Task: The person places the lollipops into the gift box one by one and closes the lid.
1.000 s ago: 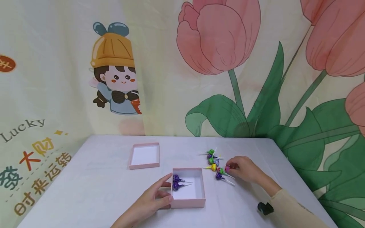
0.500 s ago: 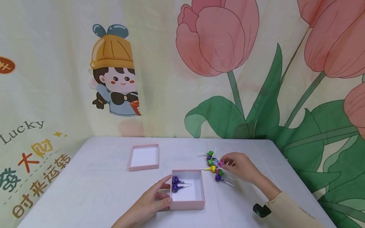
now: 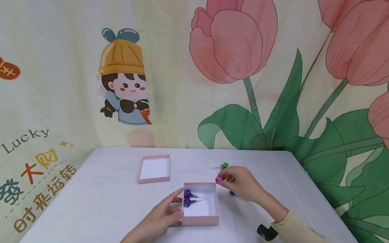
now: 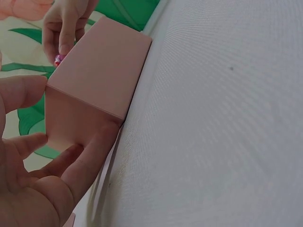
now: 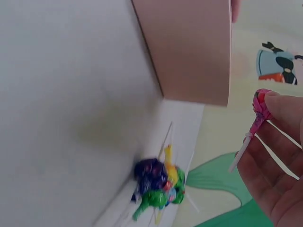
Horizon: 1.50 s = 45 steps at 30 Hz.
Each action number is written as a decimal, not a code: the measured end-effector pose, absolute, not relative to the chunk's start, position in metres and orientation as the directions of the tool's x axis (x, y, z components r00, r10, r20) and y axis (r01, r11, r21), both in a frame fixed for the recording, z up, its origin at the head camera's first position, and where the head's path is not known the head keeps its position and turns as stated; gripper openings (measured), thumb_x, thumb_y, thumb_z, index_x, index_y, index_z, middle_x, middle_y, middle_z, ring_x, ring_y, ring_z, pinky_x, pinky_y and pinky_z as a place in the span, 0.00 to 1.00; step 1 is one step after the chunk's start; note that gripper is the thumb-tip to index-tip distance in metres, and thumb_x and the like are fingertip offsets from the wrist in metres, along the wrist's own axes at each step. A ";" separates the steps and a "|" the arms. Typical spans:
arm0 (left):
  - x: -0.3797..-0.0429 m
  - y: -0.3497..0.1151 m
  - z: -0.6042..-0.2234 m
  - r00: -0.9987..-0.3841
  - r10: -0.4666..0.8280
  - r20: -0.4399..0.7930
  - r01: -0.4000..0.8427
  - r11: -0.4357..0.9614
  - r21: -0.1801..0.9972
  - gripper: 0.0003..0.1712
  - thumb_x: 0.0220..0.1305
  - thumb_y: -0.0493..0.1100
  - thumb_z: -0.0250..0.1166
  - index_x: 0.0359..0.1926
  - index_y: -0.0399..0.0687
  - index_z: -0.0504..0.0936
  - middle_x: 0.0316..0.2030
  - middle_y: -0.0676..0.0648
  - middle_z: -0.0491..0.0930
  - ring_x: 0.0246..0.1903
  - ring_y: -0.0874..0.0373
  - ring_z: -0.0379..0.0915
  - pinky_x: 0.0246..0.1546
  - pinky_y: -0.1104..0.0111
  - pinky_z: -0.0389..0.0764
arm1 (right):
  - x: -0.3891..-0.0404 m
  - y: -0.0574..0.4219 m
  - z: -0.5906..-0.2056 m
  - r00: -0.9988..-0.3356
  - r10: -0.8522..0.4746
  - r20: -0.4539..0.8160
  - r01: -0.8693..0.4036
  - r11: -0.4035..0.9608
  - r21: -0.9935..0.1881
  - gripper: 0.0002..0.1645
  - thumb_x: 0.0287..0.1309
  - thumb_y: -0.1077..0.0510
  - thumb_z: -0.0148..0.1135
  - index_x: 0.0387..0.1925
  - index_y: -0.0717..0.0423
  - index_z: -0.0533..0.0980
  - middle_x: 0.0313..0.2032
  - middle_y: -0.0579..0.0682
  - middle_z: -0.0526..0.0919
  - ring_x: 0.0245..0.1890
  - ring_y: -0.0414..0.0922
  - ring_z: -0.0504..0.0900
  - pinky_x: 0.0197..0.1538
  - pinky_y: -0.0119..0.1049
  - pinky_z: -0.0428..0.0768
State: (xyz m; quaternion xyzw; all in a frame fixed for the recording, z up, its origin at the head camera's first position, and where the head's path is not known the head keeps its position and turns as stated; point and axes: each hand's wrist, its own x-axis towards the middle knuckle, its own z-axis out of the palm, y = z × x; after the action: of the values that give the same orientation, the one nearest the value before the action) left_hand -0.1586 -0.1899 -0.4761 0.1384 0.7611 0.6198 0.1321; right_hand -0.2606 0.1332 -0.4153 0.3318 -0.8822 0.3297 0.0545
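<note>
Lollipop [image 5: 261, 109] in pink wrapping sits pinched between the thumb and fingers of my right hand [image 3: 244, 184], held up off the table [image 3: 100, 202] near the far right corner of the pink box [image 3: 200, 221]. My left hand [image 3: 164, 212] lies spread against the box's left side, fingertips touching it. Inside, two purple lollipops [image 3: 187, 201] rest by that wall; more lollipops [image 5: 152, 172] cluster beyond my right hand.

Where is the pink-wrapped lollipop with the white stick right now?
In the head view, the pink-wrapped lollipop is right of centre, pinched in the person's right hand near the far right corner of the open square pink box.
</note>
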 end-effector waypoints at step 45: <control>-0.161 -0.194 -0.479 -0.911 0.412 -0.033 0.043 0.173 0.984 0.45 0.78 0.45 0.64 0.86 0.51 0.50 0.74 0.28 0.60 0.59 0.45 0.76 0.50 0.61 0.91 | -0.238 0.042 -0.445 -0.670 -0.716 0.195 -0.693 0.510 -0.510 0.09 0.65 0.58 0.76 0.45 0.50 0.87 0.34 0.35 0.86 0.32 0.26 0.79 0.36 0.19 0.80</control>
State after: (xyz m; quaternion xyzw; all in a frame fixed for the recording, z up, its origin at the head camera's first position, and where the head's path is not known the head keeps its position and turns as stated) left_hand -0.1613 -0.1945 -0.4795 0.1512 0.7515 0.6250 0.1477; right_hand -0.2384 0.0425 -0.4455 0.4056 -0.8686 0.2840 -0.0206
